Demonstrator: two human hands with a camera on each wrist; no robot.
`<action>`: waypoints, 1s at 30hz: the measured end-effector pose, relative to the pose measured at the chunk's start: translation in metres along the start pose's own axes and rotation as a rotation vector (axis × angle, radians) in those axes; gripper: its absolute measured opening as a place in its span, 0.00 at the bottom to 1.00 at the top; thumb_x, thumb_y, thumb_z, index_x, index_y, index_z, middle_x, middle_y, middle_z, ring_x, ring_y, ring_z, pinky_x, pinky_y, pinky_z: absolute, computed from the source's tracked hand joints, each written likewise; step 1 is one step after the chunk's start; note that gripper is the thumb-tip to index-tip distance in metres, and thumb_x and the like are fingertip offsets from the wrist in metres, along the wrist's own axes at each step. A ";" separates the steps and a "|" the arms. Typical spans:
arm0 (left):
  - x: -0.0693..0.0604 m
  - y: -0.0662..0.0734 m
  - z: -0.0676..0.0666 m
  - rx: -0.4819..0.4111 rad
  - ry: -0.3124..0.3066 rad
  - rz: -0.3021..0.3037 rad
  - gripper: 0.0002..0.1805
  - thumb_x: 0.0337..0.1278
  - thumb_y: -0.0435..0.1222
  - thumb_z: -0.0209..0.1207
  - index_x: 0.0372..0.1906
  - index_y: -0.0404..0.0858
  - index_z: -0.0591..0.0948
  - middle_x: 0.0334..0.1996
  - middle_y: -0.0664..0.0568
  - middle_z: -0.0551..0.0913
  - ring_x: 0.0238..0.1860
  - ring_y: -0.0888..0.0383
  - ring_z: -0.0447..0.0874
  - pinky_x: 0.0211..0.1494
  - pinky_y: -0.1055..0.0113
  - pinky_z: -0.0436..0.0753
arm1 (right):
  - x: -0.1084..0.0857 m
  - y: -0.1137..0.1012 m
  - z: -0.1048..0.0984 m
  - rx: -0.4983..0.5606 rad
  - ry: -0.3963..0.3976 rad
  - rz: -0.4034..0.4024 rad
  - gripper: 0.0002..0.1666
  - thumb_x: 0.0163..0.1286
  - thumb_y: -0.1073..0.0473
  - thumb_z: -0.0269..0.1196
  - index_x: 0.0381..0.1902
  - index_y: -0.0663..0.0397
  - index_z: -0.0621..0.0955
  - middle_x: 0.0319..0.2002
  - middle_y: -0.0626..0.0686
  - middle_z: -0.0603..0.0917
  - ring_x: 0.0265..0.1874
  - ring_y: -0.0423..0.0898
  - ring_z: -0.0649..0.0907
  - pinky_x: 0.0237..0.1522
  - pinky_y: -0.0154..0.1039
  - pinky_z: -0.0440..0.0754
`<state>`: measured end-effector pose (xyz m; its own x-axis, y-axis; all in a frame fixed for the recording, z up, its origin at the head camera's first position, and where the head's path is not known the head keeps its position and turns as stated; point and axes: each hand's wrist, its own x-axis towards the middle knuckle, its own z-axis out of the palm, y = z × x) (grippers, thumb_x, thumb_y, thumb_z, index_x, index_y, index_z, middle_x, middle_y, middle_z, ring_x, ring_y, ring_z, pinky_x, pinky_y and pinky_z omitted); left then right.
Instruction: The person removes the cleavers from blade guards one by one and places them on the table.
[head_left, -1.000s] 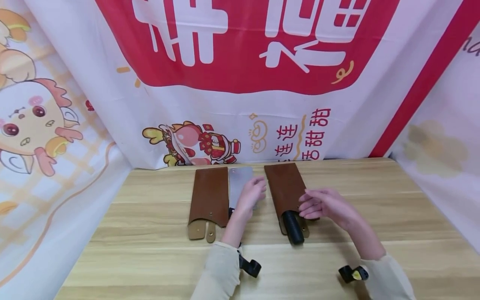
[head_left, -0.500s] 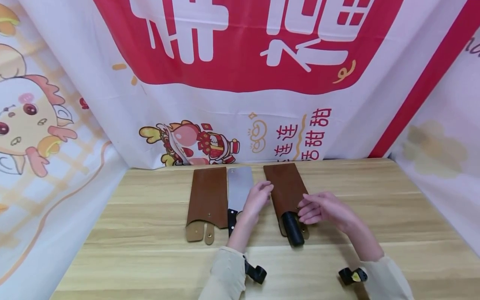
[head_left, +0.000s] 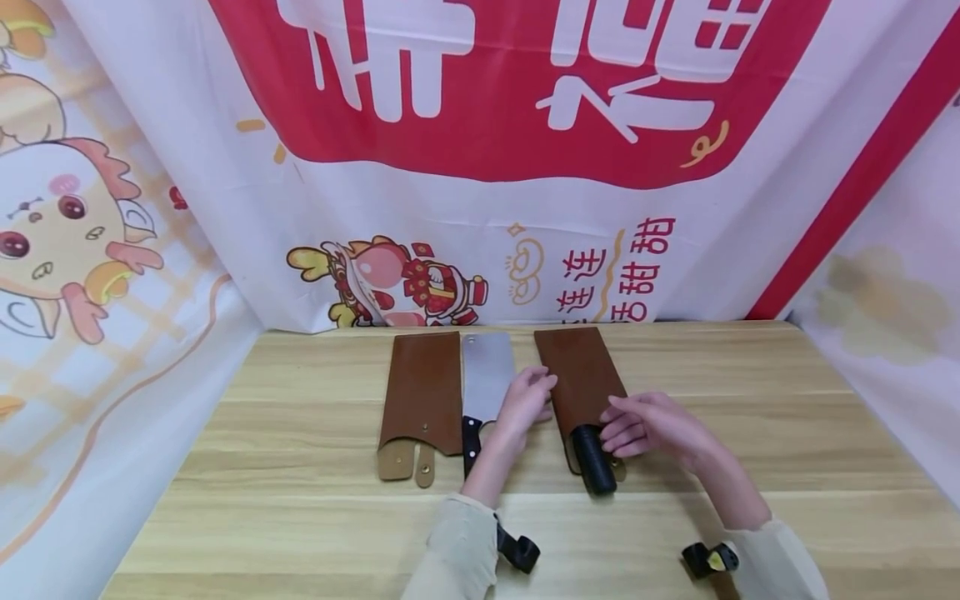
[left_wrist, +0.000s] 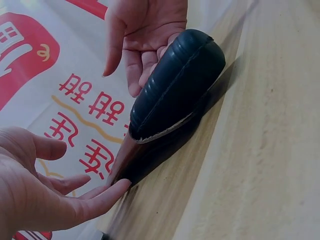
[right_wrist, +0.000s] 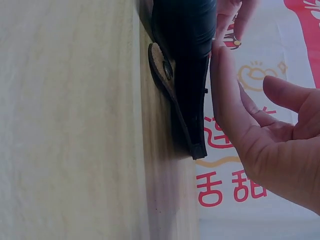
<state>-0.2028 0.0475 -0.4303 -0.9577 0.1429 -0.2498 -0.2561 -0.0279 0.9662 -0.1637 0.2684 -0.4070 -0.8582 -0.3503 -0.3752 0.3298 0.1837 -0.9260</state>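
Note:
A brown leather knife sheath [head_left: 579, 371] lies on the table, with a black handle [head_left: 594, 461] sticking out of its near end. My left hand [head_left: 525, 402] is at the sheath's left edge, fingers relaxed; in the left wrist view its fingertips are close to that edge, and contact is unclear. On the other side, my right hand [head_left: 651, 429] hovers beside the handle with loose fingers, holding nothing. Farther left, a cleaver [head_left: 487, 375] with a silver blade lies next to a second brown sheath [head_left: 423, 383]. My left forearm hides part of the cleaver's black handle [head_left: 471, 437].
The wooden table [head_left: 300, 500] ends at the back against a white and red printed cloth [head_left: 420, 192]. Printed cloth also hangs on both sides. The left sheath's flap and snap strap [head_left: 425, 467] point toward the near edge. Each wrist carries a small black camera [head_left: 519, 552].
My left hand has moved right, off the cleaver's blade and to the right sheath's edge, uncovering more of the cleaver. My right hand has barely moved. The view has shifted slightly.

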 end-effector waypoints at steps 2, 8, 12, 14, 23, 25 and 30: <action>0.000 0.000 0.001 -0.004 0.007 -0.006 0.28 0.75 0.38 0.56 0.72 0.29 0.71 0.67 0.34 0.75 0.63 0.39 0.78 0.59 0.48 0.84 | 0.000 0.000 0.000 -0.008 0.002 0.001 0.29 0.84 0.51 0.50 0.56 0.79 0.76 0.39 0.59 0.89 0.38 0.52 0.90 0.44 0.47 0.90; 0.001 -0.002 0.003 -0.047 0.015 -0.035 0.31 0.73 0.37 0.57 0.74 0.28 0.67 0.67 0.32 0.74 0.62 0.38 0.79 0.52 0.51 0.87 | 0.001 0.002 0.000 -0.047 0.005 0.008 0.29 0.84 0.51 0.50 0.56 0.80 0.76 0.40 0.61 0.89 0.37 0.53 0.90 0.42 0.48 0.90; 0.001 -0.004 0.003 -0.069 0.001 -0.042 0.31 0.74 0.37 0.56 0.74 0.26 0.65 0.65 0.29 0.75 0.60 0.37 0.81 0.49 0.51 0.89 | 0.001 0.003 0.000 -0.066 0.004 0.018 0.29 0.84 0.51 0.51 0.55 0.79 0.77 0.39 0.60 0.88 0.37 0.53 0.90 0.42 0.48 0.90; 0.001 -0.005 0.003 -0.071 -0.002 -0.051 0.32 0.74 0.38 0.56 0.74 0.26 0.65 0.63 0.28 0.76 0.60 0.36 0.81 0.49 0.50 0.89 | 0.001 0.003 0.001 -0.074 0.007 0.024 0.30 0.84 0.50 0.51 0.55 0.79 0.77 0.39 0.60 0.88 0.38 0.54 0.90 0.42 0.49 0.90; 0.001 -0.008 0.004 -0.079 -0.031 -0.069 0.30 0.74 0.39 0.56 0.71 0.25 0.67 0.56 0.32 0.79 0.55 0.39 0.83 0.46 0.51 0.89 | 0.001 0.005 0.003 -0.102 -0.001 0.039 0.28 0.83 0.50 0.53 0.51 0.78 0.78 0.38 0.62 0.89 0.37 0.56 0.90 0.40 0.49 0.90; 0.001 -0.008 0.004 -0.086 -0.038 -0.069 0.30 0.74 0.38 0.56 0.71 0.25 0.67 0.55 0.33 0.80 0.54 0.40 0.83 0.45 0.51 0.90 | 0.001 0.006 0.004 -0.105 -0.011 0.037 0.28 0.83 0.51 0.54 0.50 0.78 0.79 0.36 0.63 0.88 0.35 0.55 0.90 0.39 0.49 0.90; 0.000 -0.009 0.004 -0.094 -0.047 -0.082 0.29 0.74 0.38 0.55 0.71 0.25 0.67 0.54 0.34 0.79 0.53 0.42 0.82 0.44 0.51 0.90 | 0.002 0.008 0.006 -0.117 -0.034 0.046 0.28 0.82 0.51 0.54 0.49 0.78 0.80 0.33 0.62 0.88 0.31 0.52 0.90 0.37 0.49 0.90</action>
<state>-0.2000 0.0521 -0.4390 -0.9265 0.1944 -0.3223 -0.3465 -0.1064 0.9320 -0.1607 0.2631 -0.4153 -0.8288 -0.3693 -0.4204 0.3188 0.3060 -0.8971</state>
